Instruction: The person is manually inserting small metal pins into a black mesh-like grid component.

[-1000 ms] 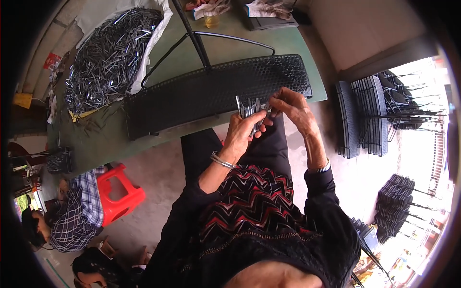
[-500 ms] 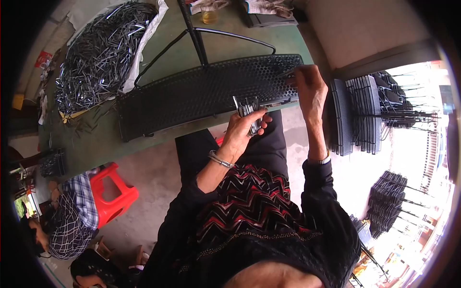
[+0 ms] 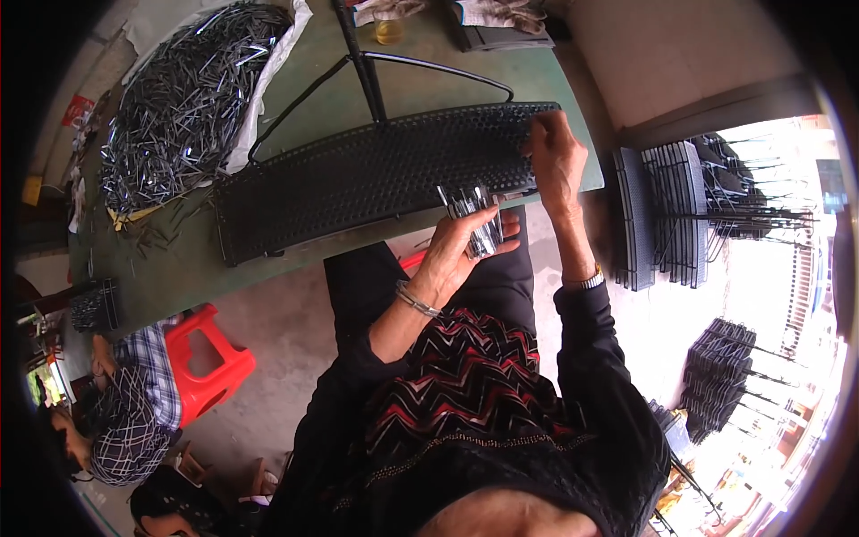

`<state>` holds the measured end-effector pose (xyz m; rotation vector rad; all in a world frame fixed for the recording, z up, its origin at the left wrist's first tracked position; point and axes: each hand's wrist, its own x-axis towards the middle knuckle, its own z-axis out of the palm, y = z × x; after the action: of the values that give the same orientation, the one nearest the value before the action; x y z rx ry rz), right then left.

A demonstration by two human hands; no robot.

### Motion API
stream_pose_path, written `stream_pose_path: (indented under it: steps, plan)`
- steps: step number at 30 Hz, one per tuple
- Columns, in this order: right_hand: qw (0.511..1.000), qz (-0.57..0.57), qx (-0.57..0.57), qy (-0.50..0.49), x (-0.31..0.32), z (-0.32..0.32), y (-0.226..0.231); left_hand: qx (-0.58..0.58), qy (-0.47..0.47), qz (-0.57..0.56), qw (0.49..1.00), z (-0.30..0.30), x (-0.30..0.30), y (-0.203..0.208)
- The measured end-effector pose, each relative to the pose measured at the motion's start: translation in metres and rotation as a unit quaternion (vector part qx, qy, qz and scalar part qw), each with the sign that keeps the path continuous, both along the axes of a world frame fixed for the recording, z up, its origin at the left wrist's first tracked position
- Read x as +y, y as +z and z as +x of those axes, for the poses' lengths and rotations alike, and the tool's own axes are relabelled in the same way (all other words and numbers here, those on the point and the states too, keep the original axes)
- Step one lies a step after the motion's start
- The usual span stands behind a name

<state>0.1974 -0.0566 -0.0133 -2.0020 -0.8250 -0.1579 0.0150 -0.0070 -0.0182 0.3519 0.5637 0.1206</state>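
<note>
My left hand (image 3: pixel 456 246), in front of the table edge, is closed round a bundle of thin, shiny dark metal strips (image 3: pixel 484 234). Their ends stick up past my thumb. My right hand (image 3: pixel 557 152) is over the right end of a long black perforated metal panel (image 3: pixel 358 172), its fingers bent into a pinch against the surface. What sits between those fingertips is too small to make out. Lying along the table's near edge, the panel has a black rod frame (image 3: pixel 366 85) rising from its far side.
A heap of loose metal strips (image 3: pixel 192 107) fills a white sack on the green table (image 3: pixel 304 116) at left. Gloves (image 3: pixel 501 13) and a glass of yellow liquid (image 3: pixel 387 32) are at the back. Stacked black racks (image 3: pixel 667 215) stand right. A red stool (image 3: pixel 208 365) and a person (image 3: pixel 139 412) are lower left.
My right hand has shifted slightly left along the panel. The left hand has barely moved, its bundle turned a little. The panel stays about where it was.
</note>
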Motion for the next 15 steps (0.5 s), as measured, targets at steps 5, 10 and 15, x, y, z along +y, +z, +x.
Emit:
stream_pose_path:
  steps: [5,10,15]
  plan:
    - [1.000,-0.015,0.008,0.004,-0.002,0.001,-0.002,-0.004,0.003,0.035,0.999,-0.003,0.001,-0.003]
    - [0.987,-0.092,-0.131,-0.018,0.003,0.004,0.006,0.010,0.001,0.095,0.995,-0.005,0.002,-0.002]
    - [0.979,-0.176,-0.102,0.030,0.003,0.001,0.013,0.019,-0.018,0.138,0.990,-0.004,0.002,0.005]
